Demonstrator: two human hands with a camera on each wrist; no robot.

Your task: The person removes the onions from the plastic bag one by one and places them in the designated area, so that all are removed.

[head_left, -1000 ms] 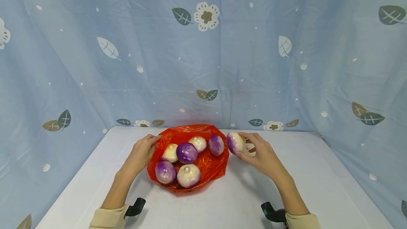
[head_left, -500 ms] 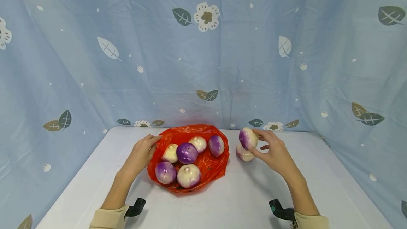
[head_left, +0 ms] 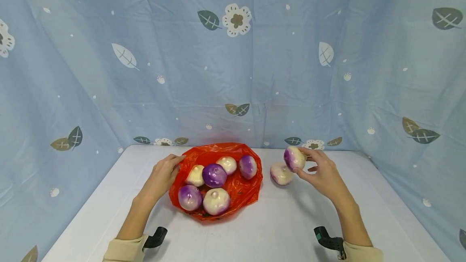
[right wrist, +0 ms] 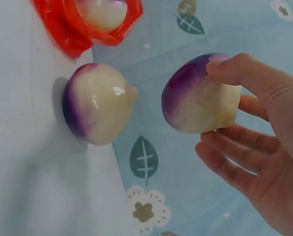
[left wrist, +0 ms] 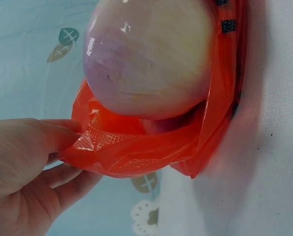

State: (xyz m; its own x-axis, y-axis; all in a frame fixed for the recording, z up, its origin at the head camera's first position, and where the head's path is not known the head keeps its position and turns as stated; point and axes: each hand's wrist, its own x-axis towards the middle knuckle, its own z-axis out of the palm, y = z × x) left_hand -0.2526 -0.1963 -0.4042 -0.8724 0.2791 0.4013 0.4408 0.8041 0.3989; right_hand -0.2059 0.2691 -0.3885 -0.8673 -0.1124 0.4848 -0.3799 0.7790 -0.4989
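Note:
A purple-and-white turnip (head_left: 294, 158) is held in my right hand (head_left: 324, 175), raised off the table. The right wrist view shows the thumb on one side of this turnip and fingers on the other. Just left of it, a second turnip (head_left: 281, 174) rests on the table. My left hand (head_left: 163, 175) pinches the left rim of an opened red plastic bag (head_left: 244, 197). Inside the bag lie several more turnips, among them a dark purple one (head_left: 214, 175) and a pale one (head_left: 216, 201). Up close, the left wrist view has a large turnip (left wrist: 146, 59) above the bag's rim.
A white table (head_left: 233, 237) carries everything. Behind it and at both sides hangs a blue curtain (head_left: 233, 72) printed with leaves and flowers. Each wrist wears a black camera mount, one on the left (head_left: 155, 237) and one on the right (head_left: 327, 238).
My right hand has moved right with its turnip, away from the bag. The turnip on the table, partly hidden before, now shows more fully. My left hand stays at the bag's rim.

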